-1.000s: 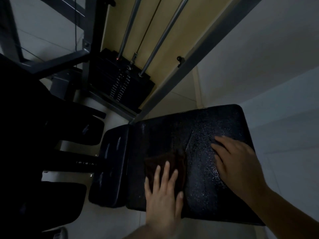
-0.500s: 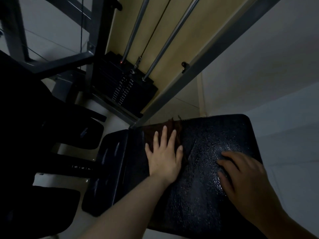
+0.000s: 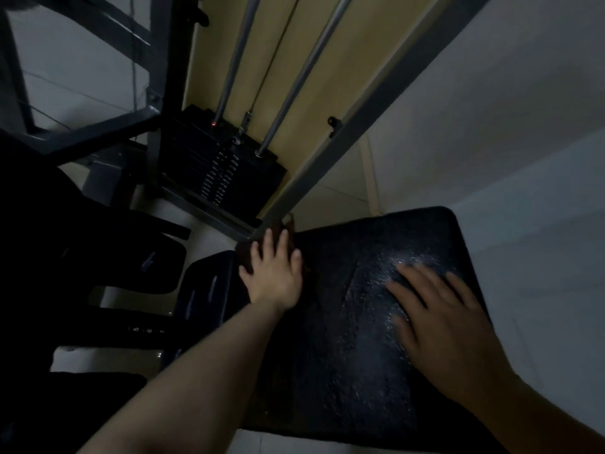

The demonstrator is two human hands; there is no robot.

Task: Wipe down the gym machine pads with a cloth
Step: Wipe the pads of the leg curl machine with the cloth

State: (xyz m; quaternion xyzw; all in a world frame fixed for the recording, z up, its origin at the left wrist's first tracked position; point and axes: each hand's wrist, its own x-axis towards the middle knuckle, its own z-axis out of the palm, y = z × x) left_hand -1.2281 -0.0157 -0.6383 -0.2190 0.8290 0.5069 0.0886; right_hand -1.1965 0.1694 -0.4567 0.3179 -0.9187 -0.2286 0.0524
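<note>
A large black textured pad (image 3: 353,339) fills the lower middle of the head view, wet and glinting on its right part. My left hand (image 3: 273,271) lies flat, fingers spread, on a dark brown cloth (image 3: 284,228) at the pad's far left corner; only the cloth's edges show past my fingers. My right hand (image 3: 438,319) rests flat on the pad's right side, fingers spread, holding nothing. A smaller black pad (image 3: 209,286) adjoins the big one on the left.
A grey steel frame post (image 3: 366,103) slants up from the pad's far corner. The black weight stack (image 3: 216,172) with two chrome guide rods (image 3: 294,83) stands behind. Dark pads and bars sit at the left. A white wall (image 3: 507,109) runs along the right.
My left hand has pushed the cloth from the pad's near edge up to its far left corner. The right hand has stayed pressed on the pad's right side.
</note>
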